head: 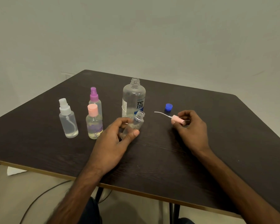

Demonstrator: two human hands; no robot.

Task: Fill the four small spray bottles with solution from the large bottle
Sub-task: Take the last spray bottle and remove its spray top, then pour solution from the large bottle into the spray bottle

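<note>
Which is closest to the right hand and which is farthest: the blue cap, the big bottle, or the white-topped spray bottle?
Counting from the right hand in the head view:
1. blue cap, just behind the hand, slightly left.
2. big bottle, standing upright farther left.
3. white-topped spray bottle, far over on the left side.

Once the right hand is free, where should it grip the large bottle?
Likely round the wide middle of the large bottle, from its right: it stands upright, uncapped, and the left hand, holding the small open bottle, blocks its front.
</note>
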